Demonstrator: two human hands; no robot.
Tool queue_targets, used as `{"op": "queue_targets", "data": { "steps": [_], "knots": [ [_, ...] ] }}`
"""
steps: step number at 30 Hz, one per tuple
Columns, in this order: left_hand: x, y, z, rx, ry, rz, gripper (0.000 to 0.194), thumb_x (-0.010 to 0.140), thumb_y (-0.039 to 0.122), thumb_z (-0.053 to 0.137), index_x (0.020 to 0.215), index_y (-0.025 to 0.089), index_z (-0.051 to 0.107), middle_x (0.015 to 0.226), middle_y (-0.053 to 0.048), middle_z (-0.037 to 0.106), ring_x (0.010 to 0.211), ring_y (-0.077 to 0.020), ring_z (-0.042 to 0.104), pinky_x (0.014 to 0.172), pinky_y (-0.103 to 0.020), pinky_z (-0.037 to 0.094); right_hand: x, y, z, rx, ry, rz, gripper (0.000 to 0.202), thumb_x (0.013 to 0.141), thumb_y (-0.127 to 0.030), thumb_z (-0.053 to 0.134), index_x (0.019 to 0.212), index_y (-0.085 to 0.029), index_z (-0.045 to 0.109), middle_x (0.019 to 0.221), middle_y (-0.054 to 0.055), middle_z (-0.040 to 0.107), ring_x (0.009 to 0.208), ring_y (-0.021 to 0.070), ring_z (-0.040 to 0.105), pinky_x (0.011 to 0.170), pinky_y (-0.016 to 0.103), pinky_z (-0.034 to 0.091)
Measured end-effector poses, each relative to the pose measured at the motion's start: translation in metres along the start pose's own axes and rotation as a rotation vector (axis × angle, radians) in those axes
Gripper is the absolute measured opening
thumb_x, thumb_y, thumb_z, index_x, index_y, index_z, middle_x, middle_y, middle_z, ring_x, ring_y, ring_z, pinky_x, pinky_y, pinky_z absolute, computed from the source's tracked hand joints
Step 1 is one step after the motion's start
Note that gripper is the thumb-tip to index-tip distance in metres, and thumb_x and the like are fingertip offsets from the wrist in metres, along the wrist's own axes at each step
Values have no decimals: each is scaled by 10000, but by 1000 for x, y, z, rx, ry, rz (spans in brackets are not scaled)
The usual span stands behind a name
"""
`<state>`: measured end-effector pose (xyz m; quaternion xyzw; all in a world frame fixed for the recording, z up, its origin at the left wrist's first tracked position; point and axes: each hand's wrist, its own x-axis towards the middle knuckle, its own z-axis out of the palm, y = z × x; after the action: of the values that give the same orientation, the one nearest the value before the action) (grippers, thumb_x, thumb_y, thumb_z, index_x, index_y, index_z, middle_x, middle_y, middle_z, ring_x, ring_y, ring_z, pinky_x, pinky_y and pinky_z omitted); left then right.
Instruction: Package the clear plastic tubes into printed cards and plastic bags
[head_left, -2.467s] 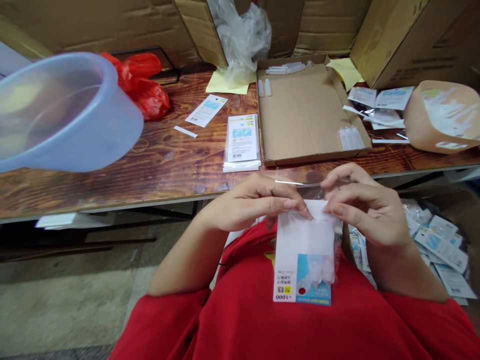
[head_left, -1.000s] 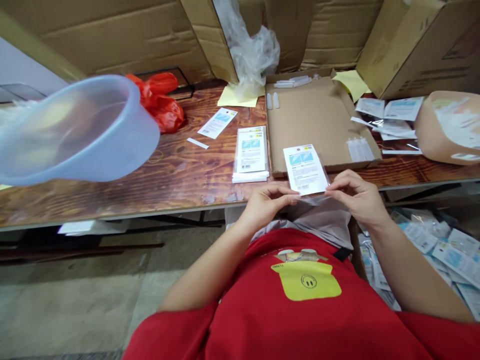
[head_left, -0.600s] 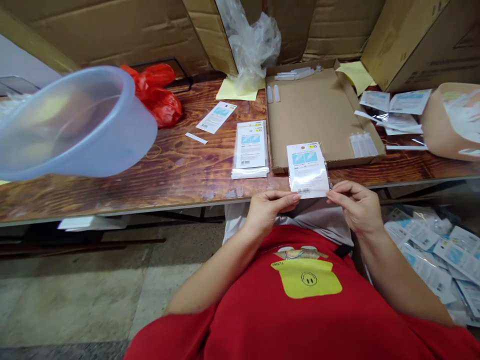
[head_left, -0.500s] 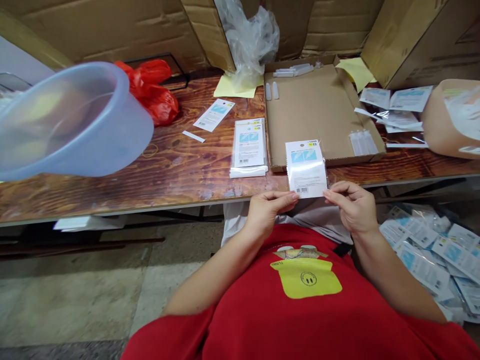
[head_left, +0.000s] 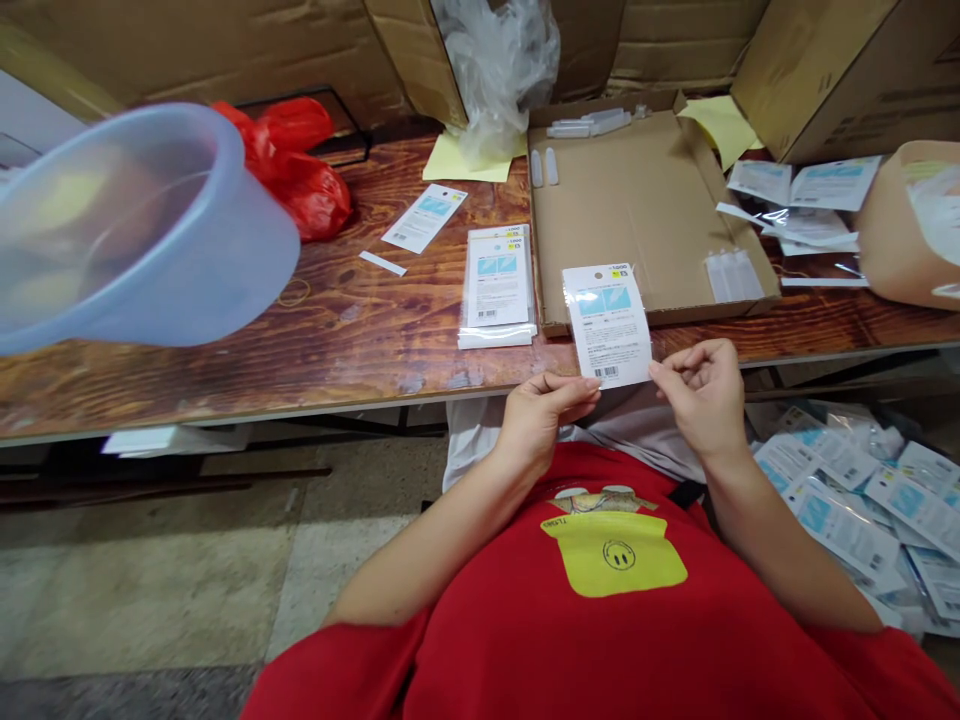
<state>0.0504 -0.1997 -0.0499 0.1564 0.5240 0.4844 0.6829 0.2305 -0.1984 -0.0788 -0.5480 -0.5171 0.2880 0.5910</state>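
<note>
Between my two hands is a white printed card in a clear plastic sleeve [head_left: 609, 330], its barcode end toward me and its far end by the front wall of a shallow cardboard tray [head_left: 615, 200]. My left hand [head_left: 546, 415] pinches its lower left corner. At the lower right edge, the thumb and fingers of my right hand [head_left: 699, 390] are closed on it. A stack of similar cards in sleeves [head_left: 498, 285] lies left of the tray. Small clear plastic tubes [head_left: 731, 276] rest in the tray's near right corner, with others [head_left: 592, 124] along its back.
A translucent blue basin [head_left: 255, 240] and a red plastic bag [head_left: 311, 190] occupy the table's left. A single card [head_left: 425, 218] and a white strip [head_left: 383, 263] lie nearby. At right are a beige tub [head_left: 892, 230] and, lower down, a heap of packed cards [head_left: 847, 520].
The sleeved card has tilted slightly and bows a little now. My right hand has shifted slightly, its fingers curling more. The camera view has moved a little.
</note>
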Motion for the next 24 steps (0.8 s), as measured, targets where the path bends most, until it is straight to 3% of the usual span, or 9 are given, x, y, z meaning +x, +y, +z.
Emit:
{"op": "queue_targets", "data": {
  "steps": [4,7,11,13,15,17,19,21,24],
  "knots": [
    [-2,1,2,-11,-18,-7,269,524,146,890,592,127,630,634,-18,716,578,-93,681,625,-205,569,-4,-13,-5,-594,11,-750,333,798,-255,749,1054,-224,538,1005,75,639,889,229,618,800,408,471],
    [-4,-1,3,-9,-54,-3,317,491,182,910,627,124,630,630,-11,706,578,-92,677,632,-204,568,-4,-18,-5,-924,-77,-969,371,846,-233,695,1199,-186,590,1147,112,693,1027,266,615,899,445,389],
    [-8,1,1,55,-179,15,473,464,269,955,684,142,556,655,-5,693,623,-117,690,649,-235,579,4,-17,-4,-988,-79,-1004,344,917,-134,579,1259,-158,607,1137,95,735,1014,230,626,869,421,337],
    [-11,11,-1,173,-303,120,533,495,327,959,786,164,543,699,7,685,611,-125,670,618,-264,572,8,-19,-7,-960,-84,-1030,360,932,-111,557,1281,-175,612,1118,81,745,993,222,636,862,418,334],
    [-14,28,-4,402,-368,437,585,522,356,960,924,181,573,812,-1,684,640,-128,645,610,-283,553,9,-25,-11,-877,-89,-1008,402,935,-107,561,1318,-221,607,1105,62,747,959,219,648,868,422,343],
    [-16,50,-5,723,-323,931,583,583,352,944,1050,190,636,980,-45,679,799,-161,649,706,-317,547,8,-34,-16,-696,-114,-903,411,941,-121,586,1319,-279,614,1088,47,739,946,221,655,881,426,375],
    [-16,72,-4,1030,-277,1348,426,724,329,865,1097,205,702,1089,-83,680,984,-211,630,857,-377,507,6,-45,-19,-427,-189,-720,373,942,-138,619,1274,-308,635,1088,40,718,979,222,653,890,414,428],
    [-17,89,-1,1247,-342,1521,178,860,294,751,1025,226,754,1005,-58,711,952,-205,625,885,-396,444,4,-55,-22,-187,-319,-504,312,939,-159,647,1217,-302,646,1121,35,697,1039,215,646,904,385,478],
    [-19,99,6,1389,-488,1492,112,916,212,678,863,232,775,790,-2,703,778,-159,612,805,-368,385,5,-67,-26,-60,-516,-313,229,925,-207,681,1139,-276,644,1130,24,688,1050,199,655,901,347,507]
  ]
}}
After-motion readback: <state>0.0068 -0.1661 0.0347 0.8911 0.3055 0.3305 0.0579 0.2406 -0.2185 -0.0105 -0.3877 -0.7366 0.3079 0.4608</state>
